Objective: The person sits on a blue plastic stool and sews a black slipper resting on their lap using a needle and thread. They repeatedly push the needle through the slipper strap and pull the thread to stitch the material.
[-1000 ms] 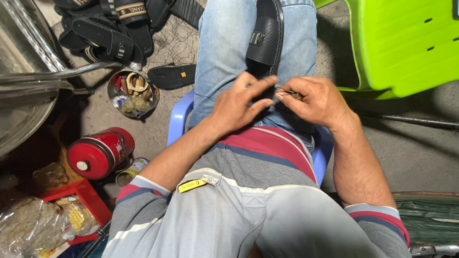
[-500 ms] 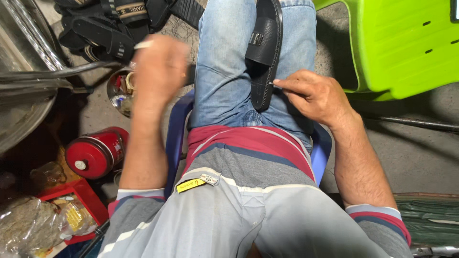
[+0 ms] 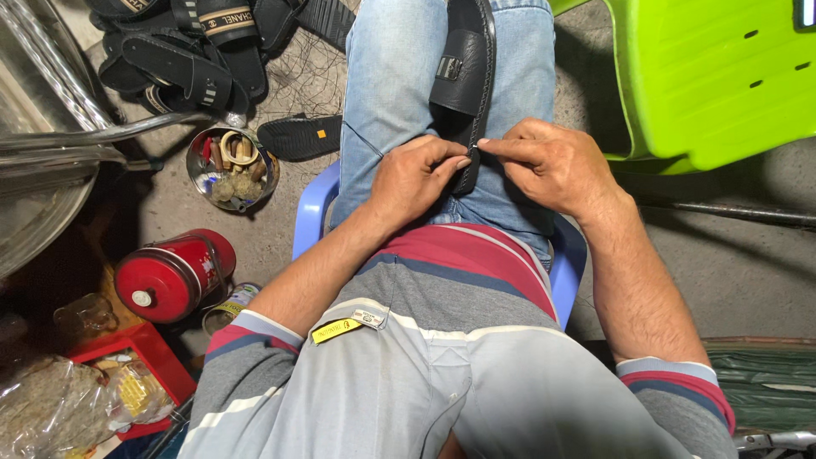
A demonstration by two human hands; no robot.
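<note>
Both hands pinch the edge of a black sandal point(image 3: 463, 81) lying on the person's lap. The left hand point(image 3: 416, 174) and the right hand point(image 3: 552, 161) meet with fingertips closed on its rim. It looks bendy and light, best held by the edge. Anything tiny between the fingers is hidden.
</note>
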